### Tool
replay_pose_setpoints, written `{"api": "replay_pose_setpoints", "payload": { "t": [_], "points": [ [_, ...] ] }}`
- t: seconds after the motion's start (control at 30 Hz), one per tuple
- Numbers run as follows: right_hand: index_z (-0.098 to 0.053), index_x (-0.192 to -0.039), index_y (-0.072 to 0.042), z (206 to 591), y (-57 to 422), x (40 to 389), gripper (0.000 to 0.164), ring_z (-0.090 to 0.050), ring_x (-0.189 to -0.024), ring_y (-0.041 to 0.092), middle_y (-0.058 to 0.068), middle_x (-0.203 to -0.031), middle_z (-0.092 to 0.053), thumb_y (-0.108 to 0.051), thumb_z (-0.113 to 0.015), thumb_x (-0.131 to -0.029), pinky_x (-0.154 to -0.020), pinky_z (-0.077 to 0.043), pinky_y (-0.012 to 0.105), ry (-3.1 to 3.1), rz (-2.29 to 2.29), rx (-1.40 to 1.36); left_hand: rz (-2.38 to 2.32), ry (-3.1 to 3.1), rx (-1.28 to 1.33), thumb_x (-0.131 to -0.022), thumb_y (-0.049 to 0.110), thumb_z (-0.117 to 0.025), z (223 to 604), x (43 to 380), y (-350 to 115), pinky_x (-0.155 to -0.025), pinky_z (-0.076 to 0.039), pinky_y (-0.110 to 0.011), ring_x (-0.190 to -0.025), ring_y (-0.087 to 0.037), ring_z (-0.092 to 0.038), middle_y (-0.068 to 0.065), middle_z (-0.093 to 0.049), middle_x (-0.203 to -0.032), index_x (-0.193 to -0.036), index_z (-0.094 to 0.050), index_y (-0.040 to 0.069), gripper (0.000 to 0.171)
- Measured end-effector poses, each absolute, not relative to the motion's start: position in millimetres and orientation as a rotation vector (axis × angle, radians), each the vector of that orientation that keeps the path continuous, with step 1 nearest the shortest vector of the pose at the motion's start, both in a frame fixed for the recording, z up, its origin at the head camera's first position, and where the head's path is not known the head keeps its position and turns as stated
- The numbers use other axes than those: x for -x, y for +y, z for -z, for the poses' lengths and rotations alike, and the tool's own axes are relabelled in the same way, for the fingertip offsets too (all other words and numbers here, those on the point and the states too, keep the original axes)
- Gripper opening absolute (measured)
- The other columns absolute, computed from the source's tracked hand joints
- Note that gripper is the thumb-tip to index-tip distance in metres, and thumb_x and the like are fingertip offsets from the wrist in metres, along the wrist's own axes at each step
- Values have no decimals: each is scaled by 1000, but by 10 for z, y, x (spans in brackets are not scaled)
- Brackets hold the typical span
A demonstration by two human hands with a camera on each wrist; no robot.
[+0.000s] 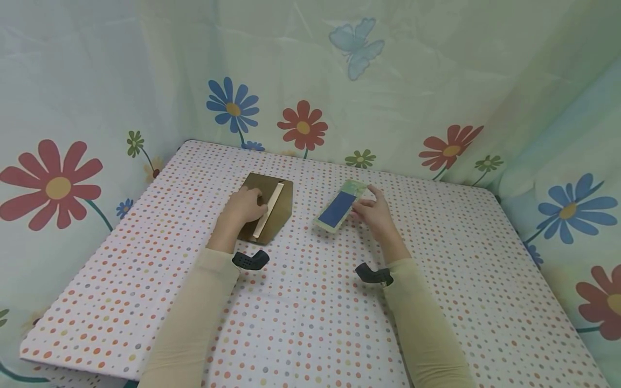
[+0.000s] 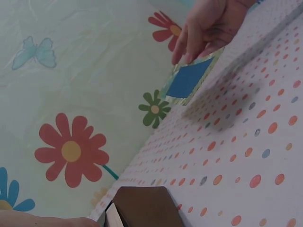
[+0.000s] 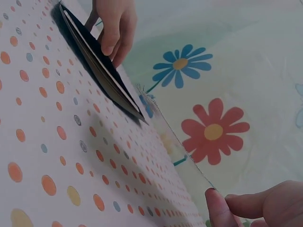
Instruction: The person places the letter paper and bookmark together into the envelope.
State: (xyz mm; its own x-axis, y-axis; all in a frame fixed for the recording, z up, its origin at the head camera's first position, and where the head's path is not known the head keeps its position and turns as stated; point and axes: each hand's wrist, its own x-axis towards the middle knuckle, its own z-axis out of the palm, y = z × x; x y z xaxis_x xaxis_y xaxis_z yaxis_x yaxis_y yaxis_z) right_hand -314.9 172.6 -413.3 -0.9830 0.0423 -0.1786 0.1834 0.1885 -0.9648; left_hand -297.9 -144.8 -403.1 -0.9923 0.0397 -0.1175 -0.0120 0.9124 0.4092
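Note:
My left hand (image 1: 244, 205) grips a brown envelope (image 1: 283, 207) with a pointed flap, at the left of the table. A pale strip (image 1: 268, 211) runs across it beside my fingertips. In the right wrist view the envelope (image 3: 102, 71) appears nearly edge-on, its layers parted, with the left hand's fingers at its upper side. To the right, my right hand (image 1: 377, 212) pinches the edge of a flat, see-through packet (image 1: 356, 187) with a pale green border and a blue rectangle (image 1: 337, 209). The packet (image 2: 189, 81) is tilted in the left wrist view.
A white cloth with coloured dots covers the table (image 1: 301, 302). Behind it hangs a curtain (image 1: 402, 86) printed with flowers and a butterfly. Black wrist mounts (image 1: 250, 261) sit at both sleeve cuffs.

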Motion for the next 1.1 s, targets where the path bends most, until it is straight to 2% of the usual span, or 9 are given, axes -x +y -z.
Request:
{"api": "replay_pose_setpoints", "payload": {
  "t": [0.2, 0.33, 0.57, 0.73, 0.9, 1.0, 1.1],
  "points": [
    [-8, -154, -23, 4120, 1667, 3126, 78, -61, -82, 8, 9, -118, -49, -5, -55, -94, -90, -53, 30, 2317, 1926, -208, -623, 2957, -20, -91, 31, -53, 4036, 2979, -1447, -101, -42, -55, -124, -43, -46, -24, -42, -141, -137, -48, 5, 53],
    [-8, -154, -23, 4144, 1628, 3132, 79, -62, -86, 10, 12, -122, -48, -3, -55, -93, -89, -54, 31, 2304, 1958, -196, -627, 2960, -14, -90, 30, -54, 4041, 2975, -1445, -99, -43, -55, -123, -43, -48, -24, -43, -140, -136, -48, 5, 53],
    [-9, -153, -23, 4155, 1568, 3120, 77, -64, -81, 8, 18, -131, -47, -5, -54, -94, -86, -55, 31, 2318, 1937, -196, -617, 2960, -12, -91, 30, -53, 4043, 2985, -1442, -99, -43, -54, -122, -43, -48, -24, -42, -141, -137, -48, 5, 53],
    [-18, -150, -20, 4152, 1509, 3094, 67, -65, -80, 7, 14, -124, -50, -7, -54, -95, -84, -55, 30, 2298, 1956, -175, -623, 2957, -4, -90, 31, -53, 4054, 2998, -1441, -100, -43, -54, -123, -42, -48, -23, -42, -141, -137, -48, 6, 53],
    [-41, -134, -7, 4154, 1437, 3087, 44, -63, -84, 9, 6, -110, -52, -7, -57, -94, -83, -56, 26, 2258, 1987, -166, -627, 2958, -6, -91, 31, -53, 4061, 3007, -1441, -99, -43, -55, -123, -43, -47, -23, -41, -141, -137, -48, 7, 52],
    [-49, -126, -2, 4147, 1387, 3063, 34, -63, -88, 10, 6, -109, -54, -8, -57, -93, -84, -55, 26, 2260, 1964, -156, -627, 2957, -5, -91, 31, -53, 4062, 3006, -1440, -99, -43, -55, -123, -42, -47, -23, -41, -142, -137, -48, 7, 52],
    [-52, -124, -1, 4145, 1346, 3032, 32, -62, -93, 11, 8, -113, -56, -9, -57, -94, -86, -54, 26, 2264, 1932, -123, -628, 2958, -3, -90, 31, -54, 4063, 3004, -1439, -99, -43, -55, -123, -42, -47, -23, -42, -141, -136, -49, 7, 52]
  ]
}}
